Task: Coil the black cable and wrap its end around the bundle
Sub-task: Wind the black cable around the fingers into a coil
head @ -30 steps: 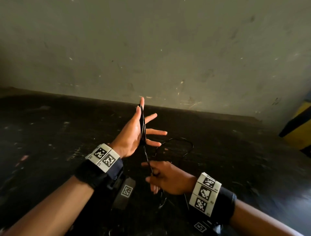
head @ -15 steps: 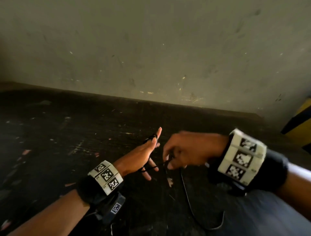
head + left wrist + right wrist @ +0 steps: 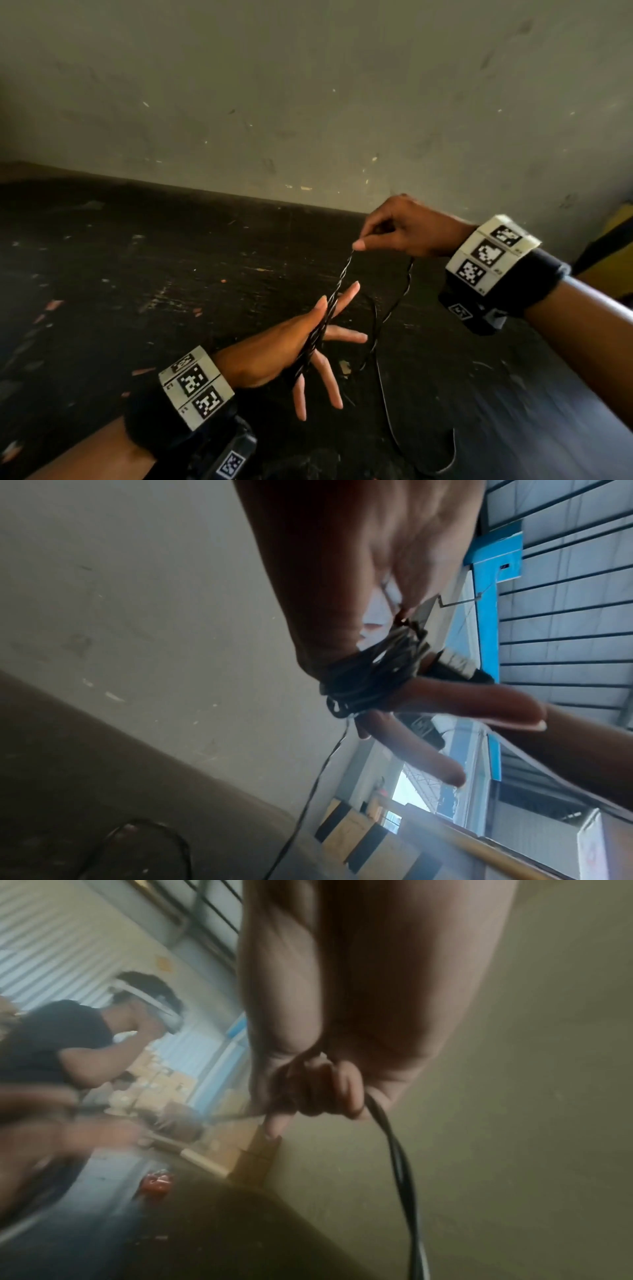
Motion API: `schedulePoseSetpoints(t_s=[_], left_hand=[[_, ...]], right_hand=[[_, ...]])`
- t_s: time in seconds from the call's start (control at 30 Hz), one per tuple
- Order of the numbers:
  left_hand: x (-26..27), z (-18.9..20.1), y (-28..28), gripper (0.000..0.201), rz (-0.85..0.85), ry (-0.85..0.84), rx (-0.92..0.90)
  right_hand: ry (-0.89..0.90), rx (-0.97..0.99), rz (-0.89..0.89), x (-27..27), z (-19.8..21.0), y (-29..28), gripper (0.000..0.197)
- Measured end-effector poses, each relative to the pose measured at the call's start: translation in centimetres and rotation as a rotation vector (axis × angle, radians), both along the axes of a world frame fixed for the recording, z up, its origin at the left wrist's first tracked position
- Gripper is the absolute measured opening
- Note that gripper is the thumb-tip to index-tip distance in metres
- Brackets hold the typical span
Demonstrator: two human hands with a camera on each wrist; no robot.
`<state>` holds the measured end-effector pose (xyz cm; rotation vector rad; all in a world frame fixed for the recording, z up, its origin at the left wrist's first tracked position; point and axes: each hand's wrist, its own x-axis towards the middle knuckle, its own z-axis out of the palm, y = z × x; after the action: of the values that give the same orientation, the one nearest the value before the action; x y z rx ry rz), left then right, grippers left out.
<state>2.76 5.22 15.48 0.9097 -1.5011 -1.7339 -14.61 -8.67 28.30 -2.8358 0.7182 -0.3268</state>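
A thin black cable [image 3: 342,277] runs taut from my right hand [image 3: 400,229] down to my left hand [image 3: 308,342]. Several turns of it form a bundle [image 3: 313,342] across my left palm, between thumb and spread fingers. In the left wrist view the bundle [image 3: 369,680] sits wound round the base of the straight fingers [image 3: 479,707]. My right hand, raised to the upper right of the left, pinches the cable between thumb and curled fingers [image 3: 322,1093]. The loose rest of the cable [image 3: 387,394] hangs from the right hand and trails over the dark floor [image 3: 137,274].
A grey concrete wall [image 3: 308,85] rises just behind the floor. A yellow and black barrier [image 3: 616,246] stands at the far right. In the right wrist view another person [image 3: 85,1037] stands in the background beside boxes.
My right hand has risen up and to the right, drawing the cable taut. My left hand stays low with fingers spread and the turns still on it.
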Motion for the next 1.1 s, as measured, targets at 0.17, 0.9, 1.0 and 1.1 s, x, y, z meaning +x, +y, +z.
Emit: schedulePoseSetpoints(t_s=[0.17, 0.9, 1.0, 1.1], left_hand=[[0.2, 2.1, 0.2, 0.046, -0.038, 0.178, -0.015], [1.8, 2.1, -6.6, 0.06, 0.375, -0.185, -0.286], [0.8, 1.3, -5.4, 0.057, 0.337, -0.336, -0.29], [0.6, 0.2, -4.4, 0.067, 0.293, -0.42, -0.233]], right_hand=[[-0.147, 0.126, -0.07, -0.4, -6.3, -0.4, 0.027], [0.244, 0.327, 0.027, 2.9, -5.7, 7.9, 0.015], [0.373, 0.224, 0.014, 2.7, -2.4, 7.1, 0.017], [0.413, 0.094, 0.019, 2.5, 0.5, 5.8, 0.016]])
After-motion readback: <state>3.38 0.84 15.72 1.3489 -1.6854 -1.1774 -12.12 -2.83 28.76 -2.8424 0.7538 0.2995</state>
